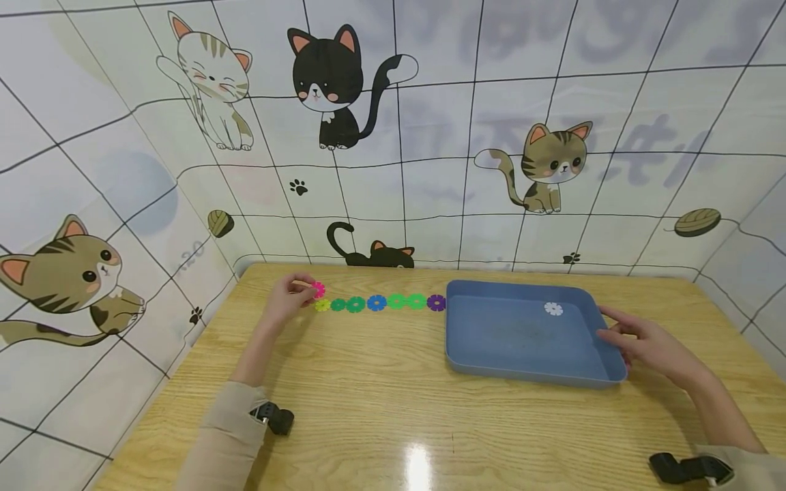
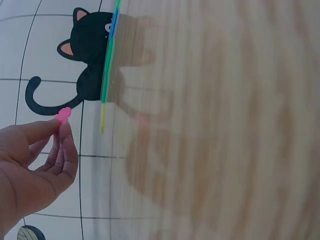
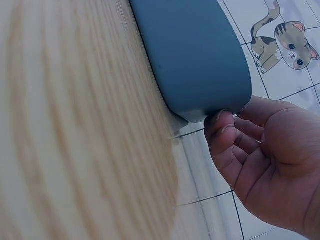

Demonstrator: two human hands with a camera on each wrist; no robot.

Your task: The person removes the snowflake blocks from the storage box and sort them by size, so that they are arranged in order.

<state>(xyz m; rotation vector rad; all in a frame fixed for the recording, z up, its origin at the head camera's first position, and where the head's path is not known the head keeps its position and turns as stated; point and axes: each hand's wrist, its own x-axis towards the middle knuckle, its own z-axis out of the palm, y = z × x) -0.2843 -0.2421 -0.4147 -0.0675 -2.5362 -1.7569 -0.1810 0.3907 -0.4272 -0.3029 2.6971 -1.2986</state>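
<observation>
My left hand [image 1: 290, 298] pinches a pink snowflake disc [image 1: 318, 290] between thumb and fingertips. Just below that disc lies a yellow snowflake disc [image 1: 322, 305], the left end of a row on the table. Rightward the row runs through green discs [image 1: 355, 305], a blue disc [image 1: 377, 303], light green discs [image 1: 406, 301] and a purple disc [image 1: 436, 303] beside the tray. At the right end of the blue tray [image 1: 510, 374], my right hand [image 1: 653, 348] grips the rim, with fingers against the outer wall in the right wrist view.
One white snowflake disc [image 1: 553, 309] lies inside the tray toward its back right. The wooden table [image 1: 344, 395] meets a cat-patterned sheet [image 1: 430, 170] at its back and sides.
</observation>
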